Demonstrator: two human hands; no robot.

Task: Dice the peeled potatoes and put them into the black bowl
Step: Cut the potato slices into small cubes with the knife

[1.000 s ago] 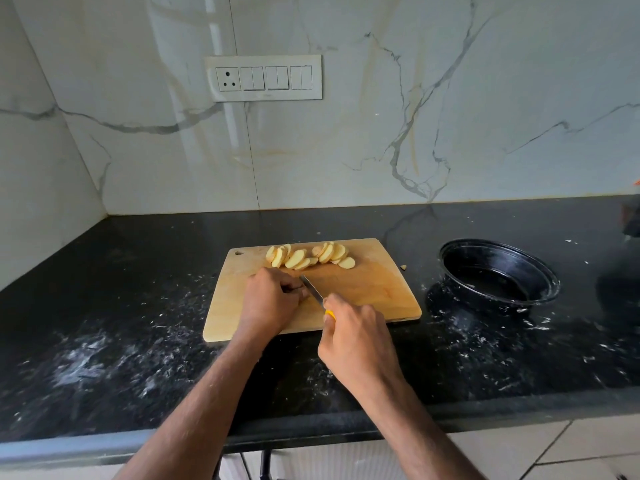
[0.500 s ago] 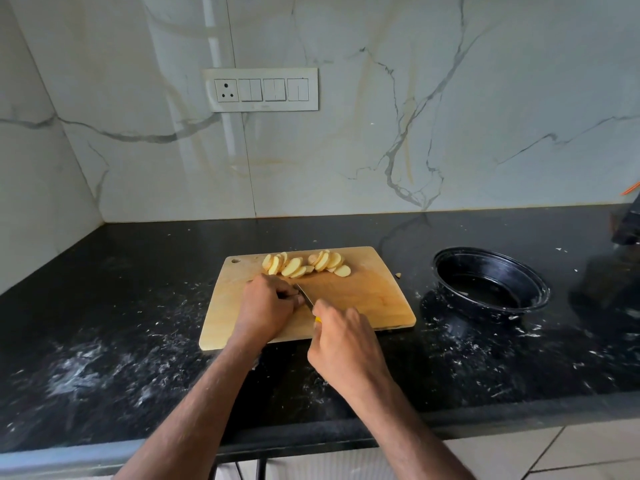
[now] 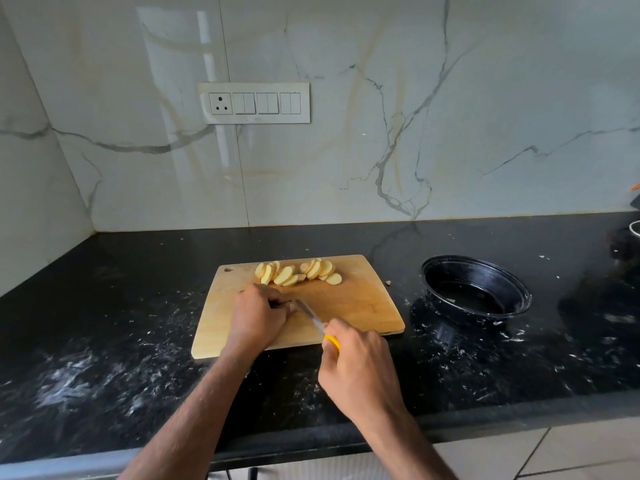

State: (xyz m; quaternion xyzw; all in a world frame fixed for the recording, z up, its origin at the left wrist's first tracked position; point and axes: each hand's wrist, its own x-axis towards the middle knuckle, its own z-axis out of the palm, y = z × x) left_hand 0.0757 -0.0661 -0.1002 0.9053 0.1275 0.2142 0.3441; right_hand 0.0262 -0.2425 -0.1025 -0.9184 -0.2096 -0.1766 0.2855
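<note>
Here, the right hand (image 3: pixel 360 368) grips a yellow-handled knife (image 3: pixel 313 318), its fingers wrapped round the handle and the blade angled up and left toward the left hand (image 3: pixel 258 315). That hand sits curled on the near half of the wooden cutting board (image 3: pixel 374 306); whatever it pins down is hidden beneath the knuckles, so whether it holds potato cannot be told. The blade tip lies just beside those curled fingers, and a slip on the wet wood could likely bring the edge against them. Farther back, potato slices (image 3: pixel 298 273) lie fanned along the board's far edge, sliced but not yet diced; a careless sweep could push them off onto the black counter (image 3: pixel 104 341), already flecked with white scraps. To the right, well apart from the board, the black bowl (image 3: pixel 476 289) holds no potato, so carried pieces may drop between.
</note>
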